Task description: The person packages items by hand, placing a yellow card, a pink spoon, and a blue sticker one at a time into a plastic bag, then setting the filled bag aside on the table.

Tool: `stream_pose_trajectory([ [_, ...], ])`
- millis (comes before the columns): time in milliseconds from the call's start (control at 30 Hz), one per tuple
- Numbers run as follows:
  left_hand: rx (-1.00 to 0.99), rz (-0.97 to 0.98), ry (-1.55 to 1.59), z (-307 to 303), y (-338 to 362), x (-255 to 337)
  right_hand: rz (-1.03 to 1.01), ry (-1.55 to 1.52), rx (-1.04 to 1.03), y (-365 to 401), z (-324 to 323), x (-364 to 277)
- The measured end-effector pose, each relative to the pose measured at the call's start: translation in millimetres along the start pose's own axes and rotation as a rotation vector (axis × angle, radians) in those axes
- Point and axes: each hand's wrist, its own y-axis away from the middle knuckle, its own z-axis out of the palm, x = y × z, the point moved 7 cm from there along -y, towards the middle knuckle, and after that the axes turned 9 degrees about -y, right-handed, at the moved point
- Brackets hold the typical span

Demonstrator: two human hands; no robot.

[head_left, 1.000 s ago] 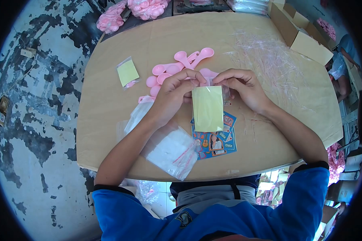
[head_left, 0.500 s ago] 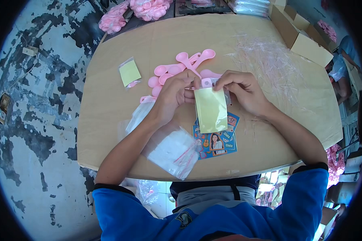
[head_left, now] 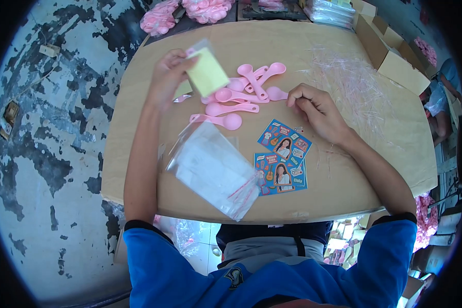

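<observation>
Holding a packet (head_left: 208,73) by its upper left edge, the left hand (head_left: 168,72) is raised toward ten o'clock on the table (head_left: 344,177), twelve being the far edge. Its fingers are clamped on the packet, slightly blurred. A second packet (head_left: 183,90) lies partly hidden beneath it. Well apart, the right hand (head_left: 317,113) is toward two o'clock from the centre, fingers curled beside a spoon handle; I cannot tell whether they touch it. Pink spoons (head_left: 232,121) lie in a loose heap, mostly toward eleven. Clear bags (head_left: 210,167) spread at seven, beside overlapping blue cards (head_left: 281,174) near six. Thin clear strips (head_left: 346,77) lie at two, with an open carton (head_left: 403,66) beyond.
</observation>
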Motion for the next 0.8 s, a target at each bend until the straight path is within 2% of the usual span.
stream_pose_trajectory([
  [100,0.123,-0.152,-0.012,-54,-12,-22,-0.02,0.029,0.01,-2,-2,-3],
  [200,0.215,-0.153,-0.577,-71,-4,-23,-0.21,0.128,0.054,-2,-1,-8],
  [300,0.407,0.387,-1.189,-81,-20,-28,-0.104,0.251,0.015,2,15,-40],
  [400,0.269,0.43,-0.858,-54,-12,4,-0.21,0.315,-0.19,4,51,-57],
  [500,-0.113,0.335,-0.359,-15,3,34,-0.284,0.515,-0.446,3,95,-65],
  [567,-0.34,0.191,-0.339,19,37,71,-0.202,0.53,-0.474,-2,113,-58],
  [600,-0.521,0.223,-0.308,37,53,82,-0.165,0.545,-0.492,-5,119,-51],
  [667,-0.956,0.222,-0.267,73,89,83,-0.232,0.315,-0.409,-11,121,-23],
  [700,-1.213,0.18,-0.254,89,111,77,-0.162,0.239,-0.413,-15,119,-20],
  [733,-1.341,0.177,-0.331,97,129,69,-0.093,0.164,-0.412,-20,118,-21],
  [767,-1.471,0.169,-0.406,104,145,60,0.088,0.12,-0.452,-18,115,-21],
  [800,-1.513,0.167,-0.437,105,155,54,0.269,0.072,-0.483,-15,114,-18],
])
